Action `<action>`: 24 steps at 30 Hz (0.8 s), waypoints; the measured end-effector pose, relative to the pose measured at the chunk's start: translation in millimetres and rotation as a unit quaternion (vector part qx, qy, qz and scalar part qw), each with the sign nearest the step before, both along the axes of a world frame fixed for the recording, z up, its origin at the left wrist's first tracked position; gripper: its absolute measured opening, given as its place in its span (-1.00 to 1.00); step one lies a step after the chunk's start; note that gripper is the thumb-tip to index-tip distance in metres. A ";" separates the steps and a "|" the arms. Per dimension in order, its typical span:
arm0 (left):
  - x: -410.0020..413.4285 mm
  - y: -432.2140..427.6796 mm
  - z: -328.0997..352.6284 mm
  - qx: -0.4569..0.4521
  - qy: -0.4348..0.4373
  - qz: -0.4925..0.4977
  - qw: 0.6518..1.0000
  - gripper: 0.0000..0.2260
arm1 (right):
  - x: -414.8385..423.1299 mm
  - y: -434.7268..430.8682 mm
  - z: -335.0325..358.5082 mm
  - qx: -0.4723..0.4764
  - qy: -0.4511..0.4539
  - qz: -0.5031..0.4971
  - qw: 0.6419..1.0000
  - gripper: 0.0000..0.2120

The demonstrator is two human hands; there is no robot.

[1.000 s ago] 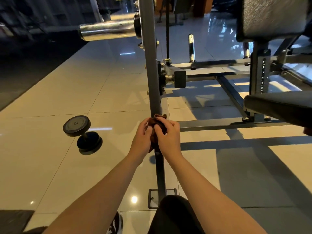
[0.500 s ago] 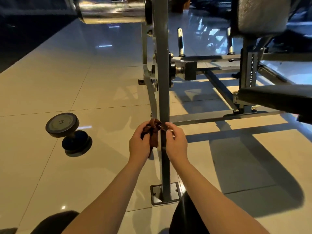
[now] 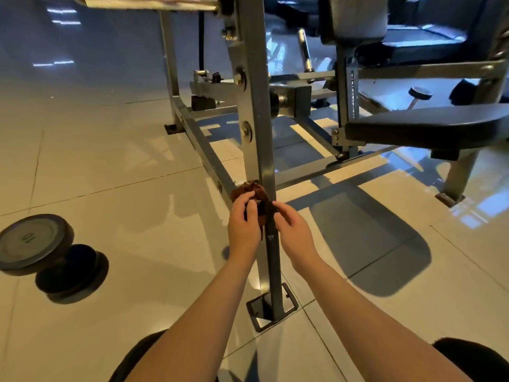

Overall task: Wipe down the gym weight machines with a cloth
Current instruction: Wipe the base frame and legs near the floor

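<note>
A grey upright post (image 3: 257,111) of the weight machine rises from a bolted foot plate (image 3: 271,307) on the tiled floor. A crumpled brown cloth (image 3: 252,193) lies against the post's left face, low down. My left hand (image 3: 243,224) grips the cloth from the left. My right hand (image 3: 293,230) is on the post's right side, fingers loosely curled, its fingertips near the cloth's edge at the post; whether it pinches the cloth I cannot tell.
A black dumbbell (image 3: 41,252) lies on the floor at the left. The machine's padded seat (image 3: 429,125), back pad (image 3: 358,17) and low frame rails (image 3: 325,169) fill the right and centre. A chrome bar (image 3: 143,1) juts out overhead.
Both hands and the cloth have slid down the post, and my view has dropped closer to the machine. My right hand has loosened off the cloth.
</note>
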State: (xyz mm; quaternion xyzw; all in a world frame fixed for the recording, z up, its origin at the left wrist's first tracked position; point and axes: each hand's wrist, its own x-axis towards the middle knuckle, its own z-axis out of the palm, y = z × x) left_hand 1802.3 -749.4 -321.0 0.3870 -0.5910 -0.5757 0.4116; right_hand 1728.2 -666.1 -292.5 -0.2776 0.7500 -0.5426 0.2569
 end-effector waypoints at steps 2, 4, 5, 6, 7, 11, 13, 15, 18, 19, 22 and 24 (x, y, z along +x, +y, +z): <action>3.7 5.5 -20.3 0.009 -0.023 -0.010 1.000 -0.80 | 6.9 -1.6 -3.7 0.012 0.009 -0.016 1.000 -0.69; 8.9 8.2 -34.7 0.037 -0.054 -0.037 0.997 -0.81 | 12.6 -3.3 -6.8 0.026 0.024 -0.031 0.999 -0.68; 12.7 7.9 -38.7 0.051 -0.064 -0.049 0.995 -0.80 | 15.2 -4.0 -8.5 0.034 0.030 -0.038 0.998 -0.68; 15.8 6.1 -39.5 0.058 -0.067 -0.058 0.994 -0.80 | 17.8 -4.3 -9.3 0.041 0.035 -0.044 0.998 -0.68; 18.8 4.2 -36.2 0.061 -0.068 -0.063 0.994 -0.80 | 20.8 -3.9 -9.6 0.047 0.038 -0.048 0.997 -0.68; 21.4 -11.5 -3.7 0.050 -0.014 -0.064 0.997 -0.61 | 26.5 -0.4 -3.9 0.046 0.030 -0.054 0.997 -0.68; 13.6 -27.1 17.7 0.014 0.002 -0.055 0.998 -0.61 | 20.1 -0.1 2.0 0.037 0.030 -0.066 0.997 -0.68; 4.5 -40.1 28.7 0.004 0.008 -0.051 0.999 -0.67 | 10.7 0.6 4.9 0.040 0.039 -0.089 0.994 -0.66; 1.2 -38.0 9.8 0.032 0.007 -0.043 0.999 -0.69 | 5.2 6.1 -2.3 0.055 0.050 -0.090 0.993 -0.66; 1.0 -33.2 -2.0 0.043 0.001 -0.043 0.998 -0.69 | 5.6 7.9 -7.4 0.061 0.048 -0.087 0.993 -0.67; 2.8 -8.3 -44.8 0.076 -0.030 -0.043 0.996 -0.73 | 10.0 9.7 -25.1 0.071 0.031 -0.065 0.995 -0.70; 5.5 10.7 -69.0 0.120 -0.060 -0.048 0.990 -0.74 | 16.0 10.3 -35.1 0.081 0.012 -0.058 0.995 -0.73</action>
